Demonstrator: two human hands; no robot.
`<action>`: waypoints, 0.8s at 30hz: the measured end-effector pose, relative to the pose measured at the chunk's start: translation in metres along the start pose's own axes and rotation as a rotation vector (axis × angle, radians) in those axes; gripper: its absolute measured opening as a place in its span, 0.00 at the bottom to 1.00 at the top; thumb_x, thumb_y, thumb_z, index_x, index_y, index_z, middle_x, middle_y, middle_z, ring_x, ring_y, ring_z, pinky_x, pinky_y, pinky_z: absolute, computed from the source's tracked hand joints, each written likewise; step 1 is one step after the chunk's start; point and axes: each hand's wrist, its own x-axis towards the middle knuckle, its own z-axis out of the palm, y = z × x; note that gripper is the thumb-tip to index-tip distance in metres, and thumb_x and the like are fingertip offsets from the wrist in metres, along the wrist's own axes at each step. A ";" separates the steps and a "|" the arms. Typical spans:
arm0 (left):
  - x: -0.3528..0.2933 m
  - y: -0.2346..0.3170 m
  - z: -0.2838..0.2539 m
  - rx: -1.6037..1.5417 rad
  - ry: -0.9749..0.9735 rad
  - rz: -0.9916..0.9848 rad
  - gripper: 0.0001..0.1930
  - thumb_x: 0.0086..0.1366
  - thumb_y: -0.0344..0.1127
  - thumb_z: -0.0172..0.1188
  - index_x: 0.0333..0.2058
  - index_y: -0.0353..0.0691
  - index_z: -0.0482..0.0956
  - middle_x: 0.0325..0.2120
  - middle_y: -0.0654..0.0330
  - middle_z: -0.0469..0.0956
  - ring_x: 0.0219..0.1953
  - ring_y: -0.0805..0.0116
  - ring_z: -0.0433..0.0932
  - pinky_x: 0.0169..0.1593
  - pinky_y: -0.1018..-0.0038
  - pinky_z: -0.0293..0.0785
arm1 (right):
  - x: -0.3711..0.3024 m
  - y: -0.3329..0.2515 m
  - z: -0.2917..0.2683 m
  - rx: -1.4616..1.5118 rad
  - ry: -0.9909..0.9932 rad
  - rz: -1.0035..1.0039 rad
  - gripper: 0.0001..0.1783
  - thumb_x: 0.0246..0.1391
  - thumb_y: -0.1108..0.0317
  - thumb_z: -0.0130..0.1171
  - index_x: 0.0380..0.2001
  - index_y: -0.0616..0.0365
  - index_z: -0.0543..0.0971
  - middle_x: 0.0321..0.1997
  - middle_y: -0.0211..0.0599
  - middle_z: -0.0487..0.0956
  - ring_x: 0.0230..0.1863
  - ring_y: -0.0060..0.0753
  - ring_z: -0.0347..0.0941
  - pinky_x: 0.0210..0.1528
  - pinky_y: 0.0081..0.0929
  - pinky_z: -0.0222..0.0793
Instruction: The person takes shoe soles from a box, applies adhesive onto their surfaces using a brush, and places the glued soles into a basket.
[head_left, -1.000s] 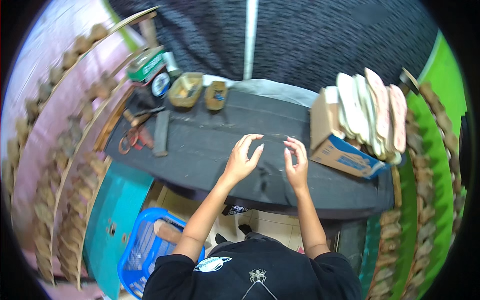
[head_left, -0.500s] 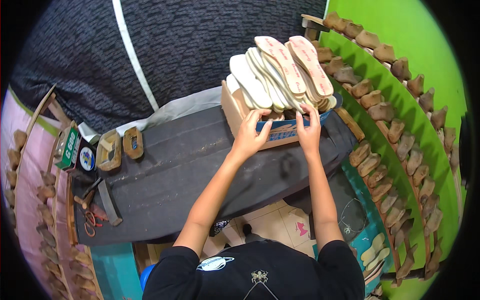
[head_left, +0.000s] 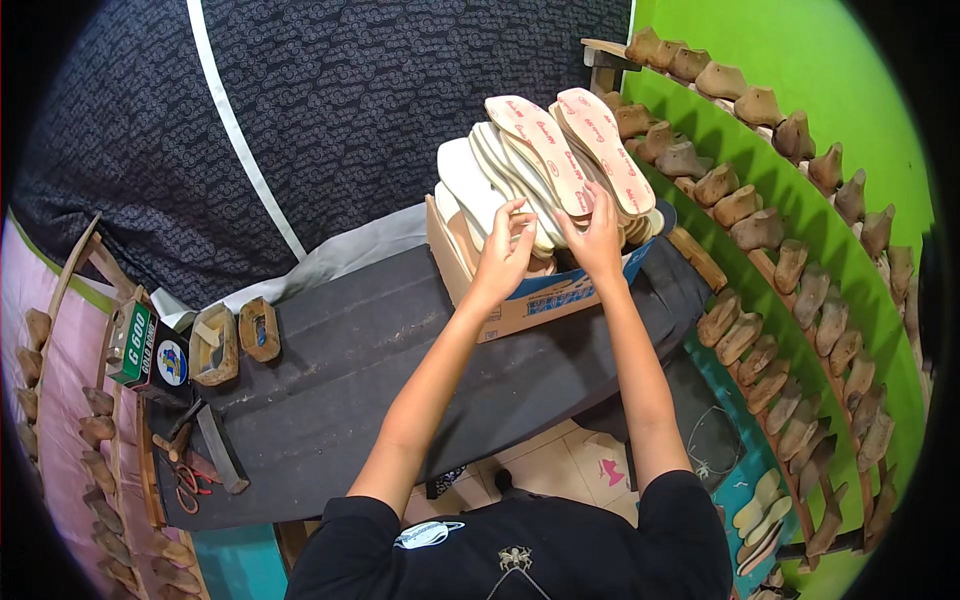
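Observation:
Stacks of shoe insoles stand upright and leaning in a cardboard box (head_left: 520, 318) with a blue band, at the back right of the table. White insoles (head_left: 468, 185) fill its left part; two pink-printed insoles (head_left: 605, 135) top the stacks on the right. My left hand (head_left: 505, 258) is at the box's front, fingers curved and apart by the lower ends of the white insoles. Over the lower end of a printed insole lies my right hand (head_left: 597, 243), its fingers stretched and thumb apart. Neither hand visibly grips an insole; the lower ends are partly hidden.
The dark-covered table (head_left: 370, 350) carries a green-and-black can (head_left: 143, 348), two small trays (head_left: 215, 345), scissors (head_left: 188, 490) and a flat metal bar (head_left: 222, 450) at the left. Racks of wooden shoe lasts (head_left: 755, 230) line the green wall; more lasts (head_left: 97, 430) stand left.
Both hands have moved up from the box's front edge toward the insoles, the right one onto a printed insole's lower end. The whole view has shifted slightly.

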 end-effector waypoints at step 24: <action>0.023 0.014 -0.070 -1.410 0.103 -0.186 0.35 0.58 0.57 0.36 0.46 0.24 0.59 0.47 0.42 0.61 0.52 0.52 0.60 0.57 0.59 0.52 | -0.050 -0.049 -0.022 0.236 0.126 -0.133 0.27 0.31 0.71 0.65 0.40 0.55 0.68 0.49 0.47 0.67 0.52 0.42 0.61 0.54 0.39 0.47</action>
